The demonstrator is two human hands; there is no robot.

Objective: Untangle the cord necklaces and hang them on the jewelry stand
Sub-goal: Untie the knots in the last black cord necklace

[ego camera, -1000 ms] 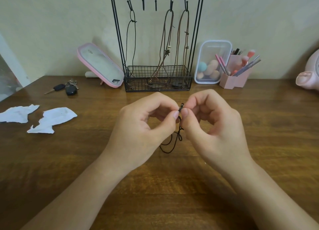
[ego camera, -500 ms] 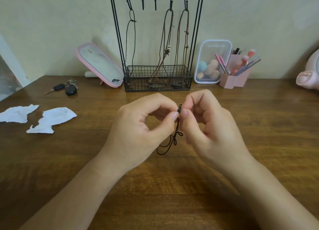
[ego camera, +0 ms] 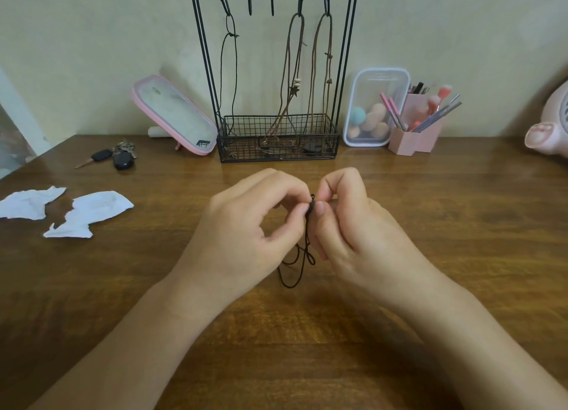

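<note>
Pinching the knot of the black cord necklace [ego camera: 311, 206] between them, the left hand [ego camera: 242, 231] and right hand [ego camera: 359, 240] are staying fingertip to fingertip. Beneath them its loops are hanging slightly lower than before, suggesting the tangle is loosening. The jewelry stand [ego camera: 278, 159] is waiting beyond the knuckles.

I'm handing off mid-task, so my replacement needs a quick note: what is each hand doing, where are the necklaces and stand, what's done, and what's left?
Hands: left hand and right hand both pinch the knotted part of the black cord necklace over the table. Its loops hang below the fingers.
Jewelry stand: at the back, by the wall.
Done: thin black necklace on the leftmost hook, brown star-charm necklace on the fourth, knotted brown necklace on the fifth.
Left: free the tangle, then hang this cord on a free middle hook.
</note>
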